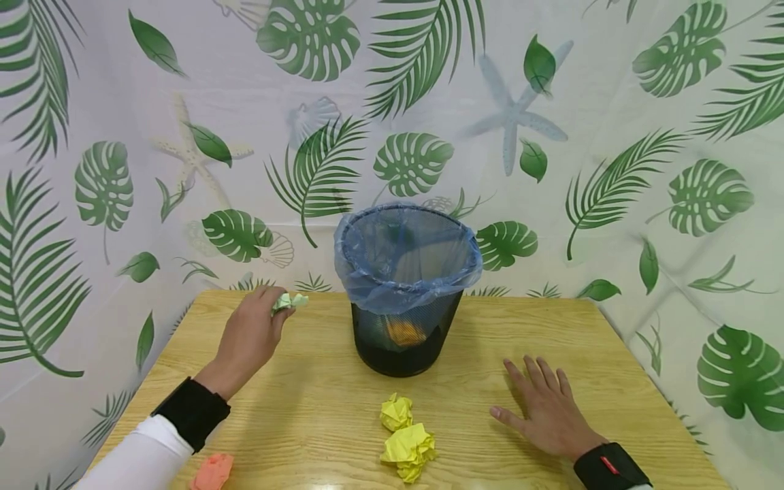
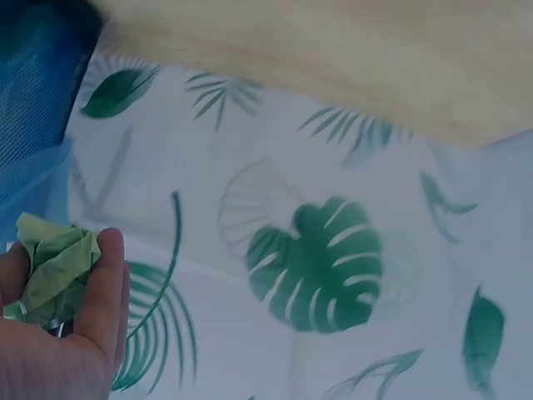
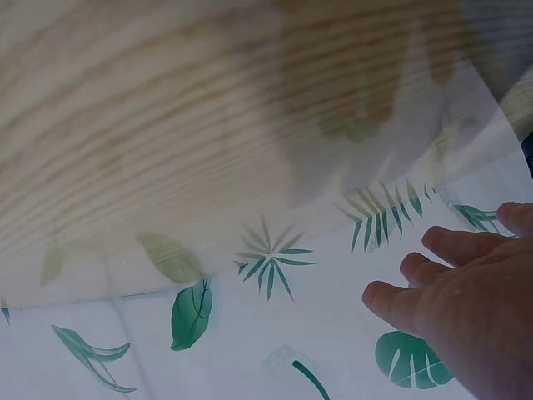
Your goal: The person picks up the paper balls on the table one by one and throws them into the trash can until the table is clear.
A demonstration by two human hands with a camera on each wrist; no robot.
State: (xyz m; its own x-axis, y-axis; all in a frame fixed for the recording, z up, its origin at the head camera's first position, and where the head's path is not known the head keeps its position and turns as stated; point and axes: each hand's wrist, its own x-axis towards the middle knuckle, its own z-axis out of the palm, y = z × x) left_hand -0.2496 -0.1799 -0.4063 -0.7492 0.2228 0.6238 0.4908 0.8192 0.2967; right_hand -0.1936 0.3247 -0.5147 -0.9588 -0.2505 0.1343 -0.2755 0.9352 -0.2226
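My left hand (image 1: 252, 333) pinches a crumpled light-green paper ball (image 1: 288, 302) above the table's far left part. In the left wrist view the green paper (image 2: 57, 268) shows between thumb and fingers. A black mesh bin (image 1: 401, 354) lined with a blue plastic bag (image 1: 404, 296) stands to the right of that hand, upright at the back. Something orange (image 1: 405, 333) shows through the mesh inside it. My right hand (image 1: 547, 412), fingers spread and holding nothing, is over the table's right side; in the right wrist view its fingers (image 3: 400, 304) extend.
Two crumpled yellow paper balls (image 1: 409, 449) lie at the table's front middle. A crumpled coral paper ball (image 1: 211, 472) lies at the front left, by the left sleeve. Behind the wooden table (image 1: 318, 408) hangs a leaf-patterned white sheet (image 1: 429, 102).
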